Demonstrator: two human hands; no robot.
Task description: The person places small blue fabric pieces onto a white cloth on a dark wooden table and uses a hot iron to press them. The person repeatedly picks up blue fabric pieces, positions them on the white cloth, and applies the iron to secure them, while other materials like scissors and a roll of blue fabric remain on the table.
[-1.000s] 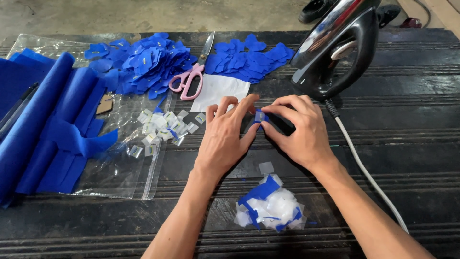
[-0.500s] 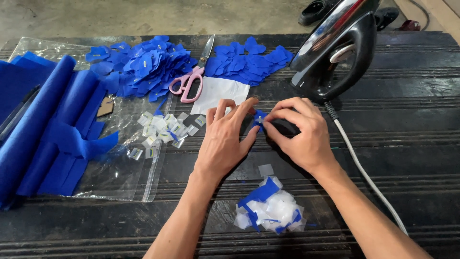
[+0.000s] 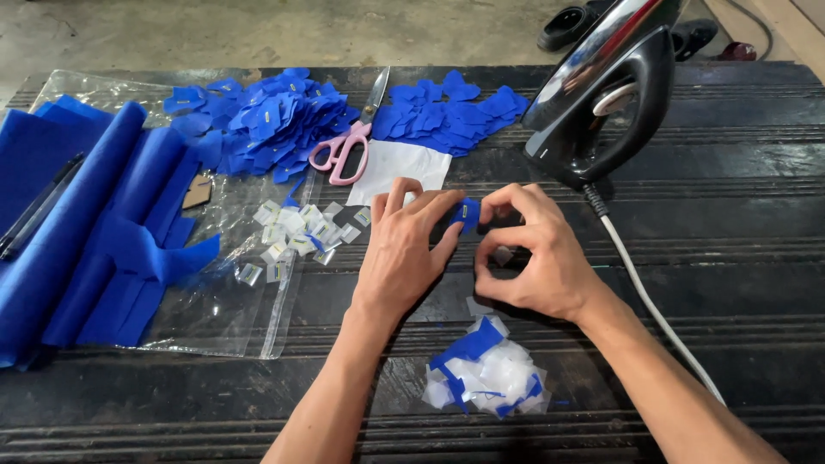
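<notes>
Blue fabric piece (image 3: pixel 468 212), small and bearing a pale tag at its middle, sits pinched between the two hands in the head view, just above the dark ribbed tabletop (image 3: pixel 739 258). The left hand (image 3: pixel 402 256) lies palm down with its thumb pressed against the piece's left edge; the right hand (image 3: pixel 534 253) curls over from the other side, thumb and forefinger closed on the same piece. Held from both sides like this, the piece looks steadied so the tag stays put on it, though the contact under the fingers is hidden.

Just toward the person from the hands lies one heap of white and blue scraps (image 3: pixel 485 376), close enough to drop trimmings on. Left of the left hand, a scatter of small clear-and-white tags (image 3: pixel 296 234), too many and too overlapped to count, rests on a clear plastic bag (image 3: pixel 215 301). Beyond the hands lie one white sheet (image 3: pixel 400 165) and one pair of pink-handled scissors (image 3: pixel 348 142), between two piles of cut blue pieces, the left pile (image 3: pixel 258 120) larger than the right pile (image 3: pixel 451 112). Far left are folded lengths of blue cloth (image 3: pixel 77 232). One black electric iron (image 3: pixel 601 94) stands on its heel beyond the right hand, its white cord (image 3: pixel 653 309) trailing past the right wrist.
</notes>
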